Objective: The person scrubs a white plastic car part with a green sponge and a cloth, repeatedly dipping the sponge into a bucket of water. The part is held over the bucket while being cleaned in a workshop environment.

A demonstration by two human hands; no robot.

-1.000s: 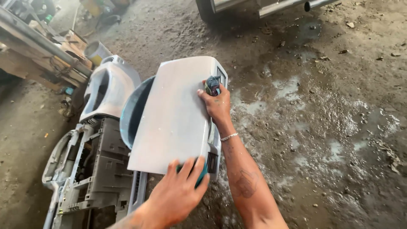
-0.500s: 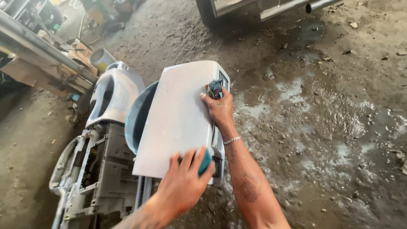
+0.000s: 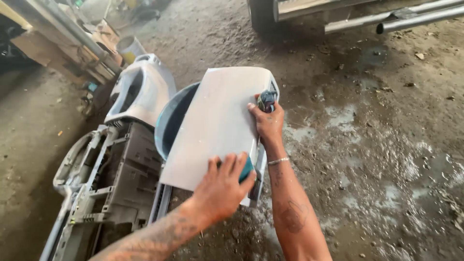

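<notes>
**Panel steadied over the basin, abrasive pad pressed flat**

The left hand (image 3: 220, 191) lies palm-down on the near end of the grey body panel (image 3: 217, 123). Its fingers are spread and closed over a teal sanding pad (image 3: 246, 167), which is trapped flat between palm and panel so that pressure falls evenly on the surface.

The right hand (image 3: 267, 123) clamps the panel's right edge near the far end, thumb on the face and fingers wrapped behind. A dark bunched cloth (image 3: 267, 100) is caught in the same grip. This hold acts as the brace against the push of the other hand.

The panel slopes, far end raised, and rests across the rim of a blue basin (image 3: 171, 121). The basin serves as the support and sits directly under the panel.

To the left, on the wet concrete floor (image 3: 386, 159), lie a grey dashboard frame (image 3: 111, 183) and a white moulded trim piece (image 3: 140, 89), both apart from the panel. A vehicle's bumper and exhaust pipe (image 3: 415, 21) stand beyond.
</notes>
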